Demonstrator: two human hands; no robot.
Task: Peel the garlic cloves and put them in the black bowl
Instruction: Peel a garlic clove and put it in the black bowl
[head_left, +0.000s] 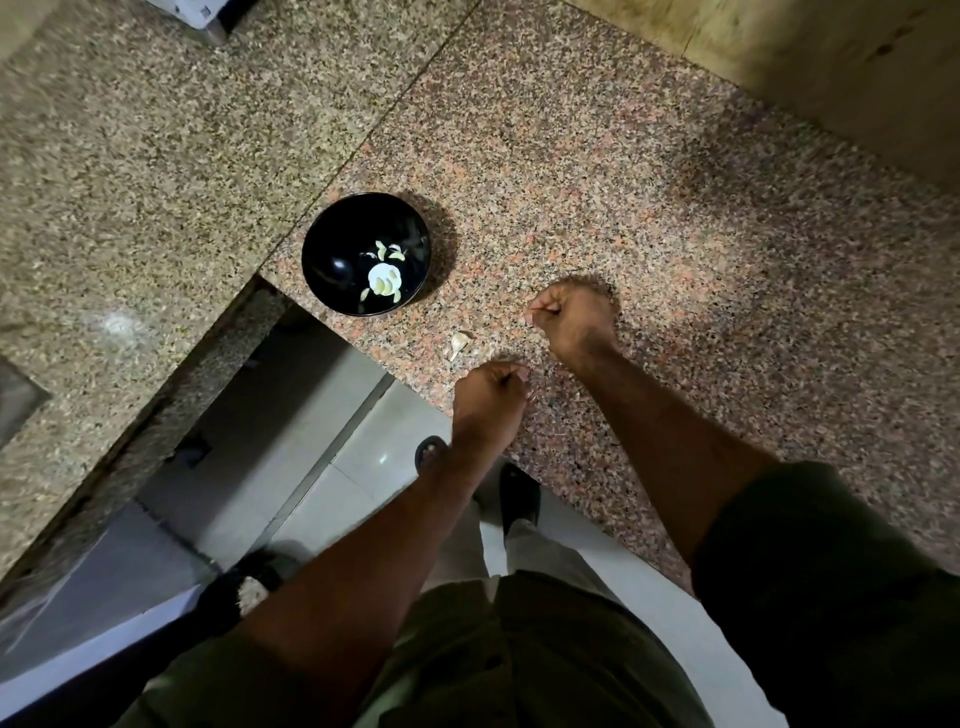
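The black bowl (332, 244) stands on the granite counter near its corner, with several peeled garlic cloves (385, 280) inside. One unpeeled garlic clove (460, 343) lies on the counter between the bowl and my hands. My right hand (574, 319) hovers just right of it, its fingers curled tight and pinching a small pale garlic piece that barely shows at the fingertips. My left hand (488, 397) is at the counter's front edge, below the loose clove, curled into a fist. Nothing is visible in it.
The granite counter (649, 182) runs far and right to a wall. Small bits of peel (530, 397) lie near my left hand. Below the front edge are the tiled floor (332, 467) and my sandalled feet. A second counter slab lies to the left.
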